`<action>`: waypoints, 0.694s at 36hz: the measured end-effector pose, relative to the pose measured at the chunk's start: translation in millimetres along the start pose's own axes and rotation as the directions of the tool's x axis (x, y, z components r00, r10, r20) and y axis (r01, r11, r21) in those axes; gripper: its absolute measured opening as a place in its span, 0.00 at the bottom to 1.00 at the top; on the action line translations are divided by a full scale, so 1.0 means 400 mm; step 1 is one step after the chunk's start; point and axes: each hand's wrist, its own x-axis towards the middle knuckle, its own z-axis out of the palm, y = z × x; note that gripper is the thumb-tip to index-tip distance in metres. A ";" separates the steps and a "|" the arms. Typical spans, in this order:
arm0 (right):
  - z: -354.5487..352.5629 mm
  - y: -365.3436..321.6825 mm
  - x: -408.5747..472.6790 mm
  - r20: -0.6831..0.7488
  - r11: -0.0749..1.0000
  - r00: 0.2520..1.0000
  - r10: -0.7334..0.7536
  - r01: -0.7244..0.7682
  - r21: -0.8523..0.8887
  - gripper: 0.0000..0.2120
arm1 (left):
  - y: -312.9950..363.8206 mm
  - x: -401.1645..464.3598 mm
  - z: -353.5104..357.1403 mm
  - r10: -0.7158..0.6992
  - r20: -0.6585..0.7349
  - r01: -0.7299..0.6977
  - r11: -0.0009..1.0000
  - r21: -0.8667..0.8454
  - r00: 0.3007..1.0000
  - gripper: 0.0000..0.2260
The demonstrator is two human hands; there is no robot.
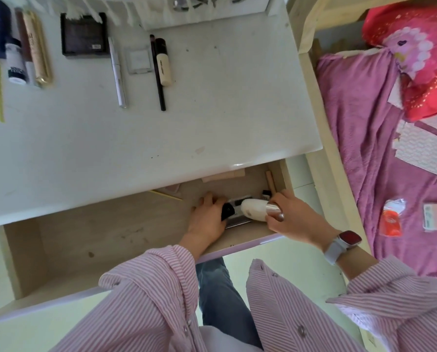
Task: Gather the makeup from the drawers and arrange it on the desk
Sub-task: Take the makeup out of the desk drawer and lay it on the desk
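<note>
1. Right hand: inside the open drawer at its right end, fingers curled round the silver cap of a cream bottle, which lies on its side pointing left.
2. Left hand: also in the drawer, just left of the bottle, fingers bent over a small black item (what it is cannot be told). It rests on or against a flat palette lying under the bottle.
3. Drawer contents behind the bottle: a small brush, a beige stick along the right wall, flat beige pieces at the back under the desk edge.
4. Desk, above the drawer: already laid out along the far side are a dark square palette, a white pen-like tube, a small clear compact, a black pencil and a cream concealer tube.
5. Far left of the desk: a cluster of tubes lying side by side, touching.
6. Right of the desk: a bed with purple cover.
</note>
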 end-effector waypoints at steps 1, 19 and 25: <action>0.003 0.002 -0.003 -0.013 1.000 1.000 -0.007 0.007 0.001 0.15 | 0.005 -0.001 -0.001 -0.010 0.000 0.010 1.000 -0.017 1.000 0.22; -0.014 -0.053 -0.041 -0.187 0.934 0.982 -0.011 0.077 0.348 0.15 | -0.023 -0.079 -0.104 0.057 0.017 -0.053 0.980 -0.193 0.998 0.12; -0.094 -0.163 -0.032 -0.177 0.719 0.984 0.000 0.123 0.684 0.10 | -0.063 -0.166 -0.224 0.063 -0.008 -0.064 0.978 -0.198 0.998 0.10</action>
